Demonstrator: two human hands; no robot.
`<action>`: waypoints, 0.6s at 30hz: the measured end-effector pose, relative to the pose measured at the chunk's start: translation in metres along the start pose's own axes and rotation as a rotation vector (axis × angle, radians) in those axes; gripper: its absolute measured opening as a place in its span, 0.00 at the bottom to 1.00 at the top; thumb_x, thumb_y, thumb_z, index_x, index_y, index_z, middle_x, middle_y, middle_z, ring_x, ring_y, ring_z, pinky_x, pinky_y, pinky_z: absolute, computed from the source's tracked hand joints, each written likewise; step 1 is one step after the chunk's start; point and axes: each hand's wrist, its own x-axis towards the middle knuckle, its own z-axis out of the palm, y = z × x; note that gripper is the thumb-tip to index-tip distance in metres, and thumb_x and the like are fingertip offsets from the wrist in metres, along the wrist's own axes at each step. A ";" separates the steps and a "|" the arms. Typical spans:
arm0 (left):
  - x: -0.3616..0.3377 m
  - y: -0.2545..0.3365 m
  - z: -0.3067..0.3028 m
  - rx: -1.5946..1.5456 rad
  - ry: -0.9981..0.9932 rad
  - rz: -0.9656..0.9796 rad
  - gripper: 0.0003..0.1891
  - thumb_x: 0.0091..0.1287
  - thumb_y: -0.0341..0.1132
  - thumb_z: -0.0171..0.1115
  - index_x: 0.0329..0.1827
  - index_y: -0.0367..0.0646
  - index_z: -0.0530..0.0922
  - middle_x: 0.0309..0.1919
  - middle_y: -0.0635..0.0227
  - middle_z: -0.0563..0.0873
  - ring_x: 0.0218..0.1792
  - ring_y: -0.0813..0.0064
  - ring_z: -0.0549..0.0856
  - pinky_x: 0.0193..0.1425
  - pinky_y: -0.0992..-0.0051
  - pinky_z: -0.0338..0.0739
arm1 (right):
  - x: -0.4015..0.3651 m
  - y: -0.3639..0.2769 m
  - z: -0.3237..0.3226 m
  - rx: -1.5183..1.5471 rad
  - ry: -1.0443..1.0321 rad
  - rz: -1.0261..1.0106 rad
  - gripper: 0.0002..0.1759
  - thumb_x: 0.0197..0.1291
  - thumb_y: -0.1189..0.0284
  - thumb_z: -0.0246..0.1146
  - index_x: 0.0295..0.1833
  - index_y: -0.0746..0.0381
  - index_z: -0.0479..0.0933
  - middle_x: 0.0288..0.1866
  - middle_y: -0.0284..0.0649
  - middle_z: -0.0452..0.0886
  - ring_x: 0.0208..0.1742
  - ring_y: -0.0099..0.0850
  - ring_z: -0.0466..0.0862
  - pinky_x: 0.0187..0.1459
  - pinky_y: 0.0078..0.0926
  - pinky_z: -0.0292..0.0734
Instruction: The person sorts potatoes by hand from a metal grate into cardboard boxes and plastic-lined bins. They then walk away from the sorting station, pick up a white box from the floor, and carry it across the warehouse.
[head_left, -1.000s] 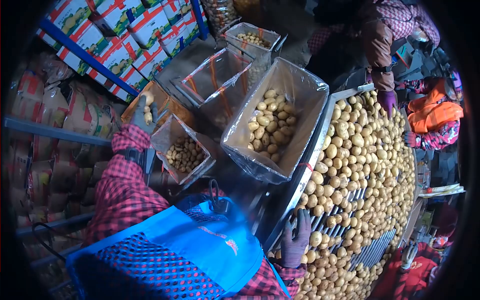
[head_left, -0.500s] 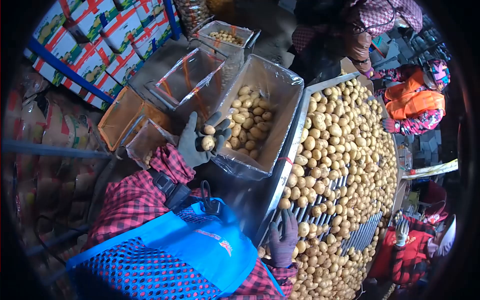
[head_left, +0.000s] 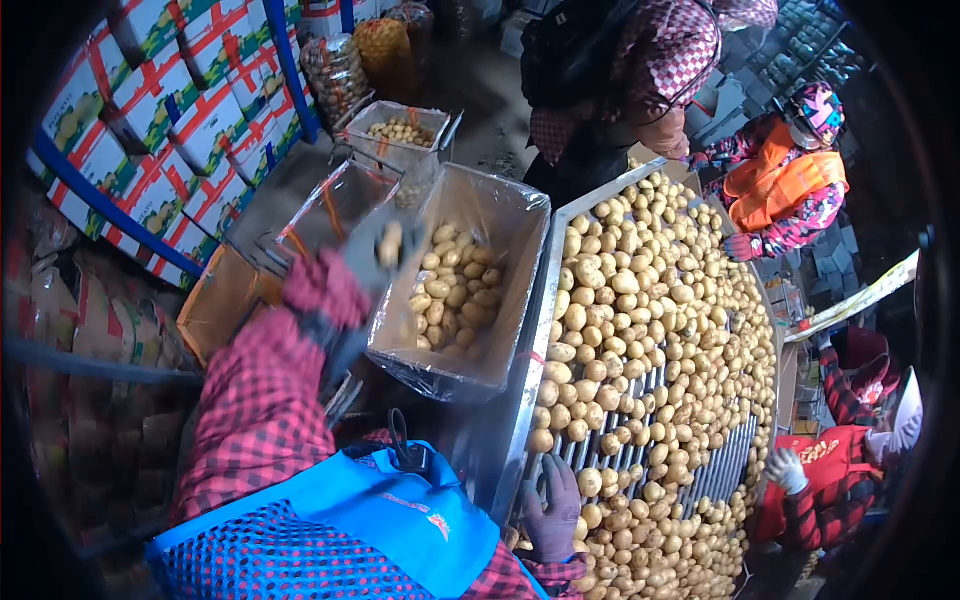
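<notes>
My left hand (head_left: 372, 262), in a grey glove and smeared by motion, is over the left edge of a plastic-lined carton (head_left: 508, 230). A potato (head_left: 391, 244) shows in its fingers. Inside that carton lies a pile of potatoes (head_left: 460, 285). My right hand (head_left: 552, 512), in a purplish glove, rests at the near edge of the sorting table with its fingers apart. Loose potatoes (head_left: 650, 300) cover the table's metal rollers (head_left: 722, 465), and several lie just beside my right fingertips.
Beyond the carton are another lined box (head_left: 345, 200) and a smaller box with potatoes (head_left: 400, 132). An orange-brown crate (head_left: 215, 305) stands at left, before stacked cartons (head_left: 150, 130). Co-workers stand across the table, one in an orange vest (head_left: 775, 185), another in red (head_left: 815, 480).
My left hand has swung up and away to the left, reaching farther out with a potato. My right hand stays at the table edge. The whole view has shifted slightly.
</notes>
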 end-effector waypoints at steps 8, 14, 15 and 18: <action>0.119 0.040 0.044 0.285 0.051 0.194 0.35 0.66 0.68 0.55 0.54 0.41 0.79 0.37 0.57 0.87 0.28 0.64 0.85 0.23 0.75 0.81 | -0.013 -0.007 -0.001 0.014 -0.020 0.071 0.29 0.55 0.70 0.67 0.63 0.68 0.75 0.62 0.55 0.77 0.64 0.51 0.76 0.66 0.42 0.70; -0.032 -0.021 0.082 0.184 -0.043 -0.140 0.45 0.69 0.72 0.40 0.78 0.44 0.58 0.60 0.57 0.77 0.47 0.69 0.82 0.33 0.80 0.80 | -0.022 0.010 -0.015 -0.007 0.010 0.136 0.27 0.55 0.72 0.66 0.61 0.68 0.75 0.61 0.55 0.77 0.63 0.51 0.76 0.65 0.43 0.70; -0.041 -0.028 0.080 0.173 -0.127 -0.158 0.48 0.67 0.75 0.39 0.78 0.43 0.57 0.60 0.57 0.77 0.49 0.67 0.82 0.40 0.76 0.80 | -0.022 0.015 -0.016 -0.004 0.006 0.148 0.27 0.55 0.72 0.66 0.61 0.68 0.75 0.61 0.55 0.77 0.63 0.51 0.76 0.65 0.43 0.70; -0.051 -0.045 0.092 0.205 -0.230 -0.210 0.52 0.65 0.78 0.36 0.78 0.43 0.57 0.60 0.57 0.77 0.51 0.64 0.81 0.51 0.71 0.79 | -0.021 0.023 -0.015 0.019 0.009 0.123 0.30 0.56 0.65 0.66 0.63 0.66 0.73 0.64 0.53 0.74 0.65 0.53 0.73 0.65 0.47 0.67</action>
